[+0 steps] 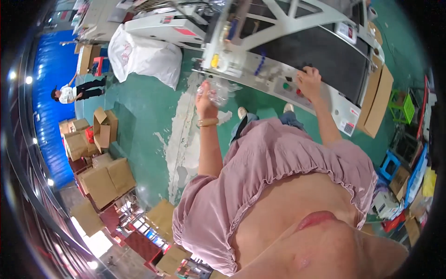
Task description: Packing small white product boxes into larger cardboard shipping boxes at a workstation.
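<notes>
My left hand (206,103), with a bracelet at its wrist, is closed on crumpled clear plastic film (222,93). The film hangs beside the left end of a large light-grey machine (341,103). My right hand (310,83) rests at the machine's front panel with its fingers curled at the edge of the dark bed (334,58). Whatever lies under those fingers is too small or hidden to make out. Close to that hand on the panel are a green button (286,86) and a red button (299,92).
A white frame (297,23) spans the machine. An open carton (377,100) stands at its right end, near a green stool (402,107). White sacks (148,58) lie far left. Stacked cartons (109,181) fill the left side, and another person (69,94) stands beyond them.
</notes>
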The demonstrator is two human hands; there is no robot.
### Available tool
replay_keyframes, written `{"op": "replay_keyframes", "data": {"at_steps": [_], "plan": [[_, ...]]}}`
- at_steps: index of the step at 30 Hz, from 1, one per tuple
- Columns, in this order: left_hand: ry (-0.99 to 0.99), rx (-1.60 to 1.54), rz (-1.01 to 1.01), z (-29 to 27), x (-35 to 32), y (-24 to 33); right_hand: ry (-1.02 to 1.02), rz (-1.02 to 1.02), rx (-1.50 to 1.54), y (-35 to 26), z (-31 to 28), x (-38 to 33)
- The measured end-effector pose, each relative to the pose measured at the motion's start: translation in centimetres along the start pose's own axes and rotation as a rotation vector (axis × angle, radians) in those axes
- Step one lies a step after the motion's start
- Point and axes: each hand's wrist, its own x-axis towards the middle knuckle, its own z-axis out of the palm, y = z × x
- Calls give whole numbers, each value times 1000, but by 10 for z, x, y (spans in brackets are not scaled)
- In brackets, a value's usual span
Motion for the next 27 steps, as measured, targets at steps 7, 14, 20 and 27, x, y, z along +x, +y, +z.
{"op": "replay_keyframes", "data": {"at_steps": [7,14,20,27], "plan": [[-476,-98,-182,-33,20,1,-86,-112,1184,-228,46,39],[-285,-504,-151,-103,55,86,48,-624,774,-425,124,113],[-299,-713,-72,-160,125,179,-193,-337,761,-494,223,185],[-257,-696,93,-244,197,293,-218,-753,880,-554,309,320]]}}
